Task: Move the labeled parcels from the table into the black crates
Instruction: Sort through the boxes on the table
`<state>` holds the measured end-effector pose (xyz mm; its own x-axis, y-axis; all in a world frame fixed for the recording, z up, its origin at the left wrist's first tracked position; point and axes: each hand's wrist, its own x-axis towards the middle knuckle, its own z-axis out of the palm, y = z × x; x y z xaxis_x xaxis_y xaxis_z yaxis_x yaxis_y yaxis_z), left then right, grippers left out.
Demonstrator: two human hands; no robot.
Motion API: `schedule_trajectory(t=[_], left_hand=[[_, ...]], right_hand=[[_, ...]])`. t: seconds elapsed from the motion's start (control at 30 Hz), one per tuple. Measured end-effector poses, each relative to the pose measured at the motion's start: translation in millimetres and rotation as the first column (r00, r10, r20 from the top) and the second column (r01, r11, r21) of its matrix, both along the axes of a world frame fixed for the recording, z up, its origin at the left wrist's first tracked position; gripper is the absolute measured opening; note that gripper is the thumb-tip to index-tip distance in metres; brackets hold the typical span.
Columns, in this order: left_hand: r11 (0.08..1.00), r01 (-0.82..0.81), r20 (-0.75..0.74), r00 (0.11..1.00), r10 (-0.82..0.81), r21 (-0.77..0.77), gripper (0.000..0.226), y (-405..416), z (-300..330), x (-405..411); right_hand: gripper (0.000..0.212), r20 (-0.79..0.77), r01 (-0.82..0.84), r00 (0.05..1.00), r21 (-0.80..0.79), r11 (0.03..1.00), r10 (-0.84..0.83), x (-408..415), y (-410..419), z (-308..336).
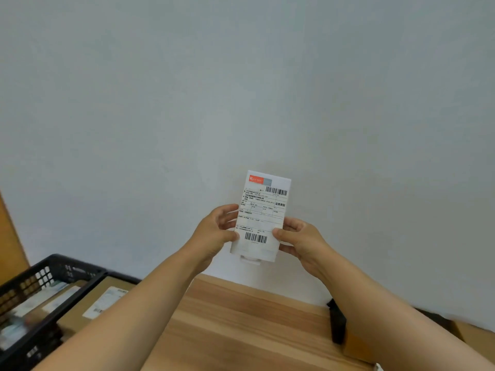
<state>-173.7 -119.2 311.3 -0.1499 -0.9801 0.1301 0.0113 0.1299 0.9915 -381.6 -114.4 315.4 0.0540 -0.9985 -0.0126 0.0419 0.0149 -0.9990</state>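
**Both hands lifting a labelled parcel**

The left hand (pixel 214 231) and the right hand (pixel 300 238) are gripping a white parcel (pixel 261 218) by its side edges, thumbs pressing on the label face, holding it upright in the air above the far edge of the wooden surface (pixel 241 325). Black crates (pixel 53 298) are sitting off the surface's left edge, already holding brown labelled parcels (pixel 104 301).

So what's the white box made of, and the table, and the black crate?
The white box looks like smooth cardboard, with crisp edges and a matte paper label. The table looks wooden, showing grain stripes, maybe laminate. The black crate looks like hard plastic with moulded grid holes.
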Motion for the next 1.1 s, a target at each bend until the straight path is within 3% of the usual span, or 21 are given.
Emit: schedule_trajectory(t=[0.3, 0.57, 1.1], left_hand=[[0.977, -0.211, 0.015, 0.977, 0.211, 0.039, 0.067, 50, -32, 59], [0.905, -0.402, 0.057, 0.916, 0.398, 0.136, 0.068, 121, -61, 116], [0.758, -0.633, 0.162, 0.773, 0.613, 0.157, 0.055, 221, -80, 338]], right_hand=[[0.034, -0.005, -0.183, 0.983, 0.09, 0.979, 0.185, 67, 10, -24], [0.035, 0.048, -0.397, 0.917, 0.161, 0.903, 0.395, 141, 38, -59], [0.036, 0.073, -0.57, 0.82, 0.197, 0.798, 0.568, 390, 94, -96]])
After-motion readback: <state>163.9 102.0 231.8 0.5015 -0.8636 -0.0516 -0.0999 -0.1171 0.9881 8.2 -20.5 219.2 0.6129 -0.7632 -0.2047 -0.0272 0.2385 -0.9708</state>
